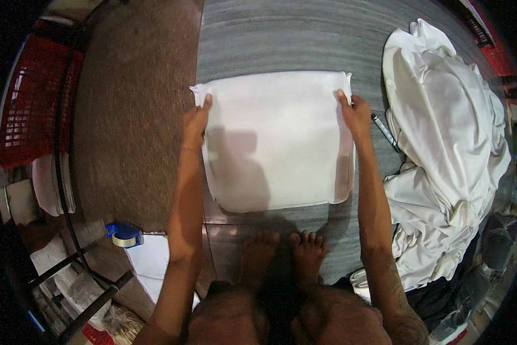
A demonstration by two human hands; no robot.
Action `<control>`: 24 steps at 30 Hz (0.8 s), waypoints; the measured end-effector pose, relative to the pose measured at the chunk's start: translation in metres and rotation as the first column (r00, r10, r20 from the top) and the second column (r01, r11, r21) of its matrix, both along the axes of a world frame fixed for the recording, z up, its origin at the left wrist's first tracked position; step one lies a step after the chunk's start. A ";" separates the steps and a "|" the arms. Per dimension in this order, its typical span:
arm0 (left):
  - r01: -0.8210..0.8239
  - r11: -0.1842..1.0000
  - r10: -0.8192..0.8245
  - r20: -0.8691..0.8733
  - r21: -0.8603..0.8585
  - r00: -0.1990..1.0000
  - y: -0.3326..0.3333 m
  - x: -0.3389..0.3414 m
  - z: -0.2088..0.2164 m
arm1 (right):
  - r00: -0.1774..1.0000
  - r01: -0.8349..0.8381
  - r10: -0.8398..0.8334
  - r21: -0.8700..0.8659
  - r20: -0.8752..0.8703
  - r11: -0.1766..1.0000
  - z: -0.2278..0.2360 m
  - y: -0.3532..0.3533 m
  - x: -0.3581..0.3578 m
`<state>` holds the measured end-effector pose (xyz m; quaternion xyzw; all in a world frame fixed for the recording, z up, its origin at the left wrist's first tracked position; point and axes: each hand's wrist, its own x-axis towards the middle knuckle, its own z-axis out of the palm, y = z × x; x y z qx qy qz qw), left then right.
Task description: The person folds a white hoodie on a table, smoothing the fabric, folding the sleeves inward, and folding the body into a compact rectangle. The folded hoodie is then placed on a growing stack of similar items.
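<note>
A flat white rectangular bundle of folded cloth (298, 144) lies on the grey floor in front of my feet. My left hand (196, 119) grips its left edge near the far corner, thumb on top and the other fingers mostly hidden. At the right edge, my right hand (356, 117) holds it the same way, thumb over the top and fingers closed at the side. Both arms reach straight forward, and their shadows fall across the cloth.
A heap of shiny white fabric (442, 115) spreads along the right, with a marker pen (385, 131) beside it. At lower left, a blue tape dispenser (124, 234) rests by white paper (149, 261). A red plastic basket (34, 103) and black metal bars (68, 264) stand far left.
</note>
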<state>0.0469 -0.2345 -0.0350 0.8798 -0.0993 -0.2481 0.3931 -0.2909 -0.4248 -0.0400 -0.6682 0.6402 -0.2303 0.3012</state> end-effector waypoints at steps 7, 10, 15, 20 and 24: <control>-0.016 0.971 0.026 0.037 -0.238 0.999 -0.023 0.086 -0.054 | 0.989 -0.143 0.142 -0.020 -0.031 0.990 -0.022 -0.057 0.033; -0.078 0.954 0.054 -0.089 -0.290 0.995 -0.031 0.073 -0.054 | 0.998 -0.067 0.067 -0.018 -0.018 0.998 -0.033 -0.064 0.015; 0.190 0.972 -0.216 -0.204 -0.140 0.955 0.028 0.020 0.010 | 0.996 -0.048 0.033 0.188 0.085 0.981 0.002 0.006 -0.034; 0.475 0.880 -0.460 0.231 -0.011 0.857 0.141 -0.060 -0.012 | 0.945 -0.262 0.297 0.228 -0.135 0.938 0.019 0.130 -0.069; 0.324 0.941 -0.335 0.126 0.102 0.934 0.148 -0.085 0.016 | 0.991 -0.055 0.015 0.297 0.134 0.953 0.022 0.151 -0.089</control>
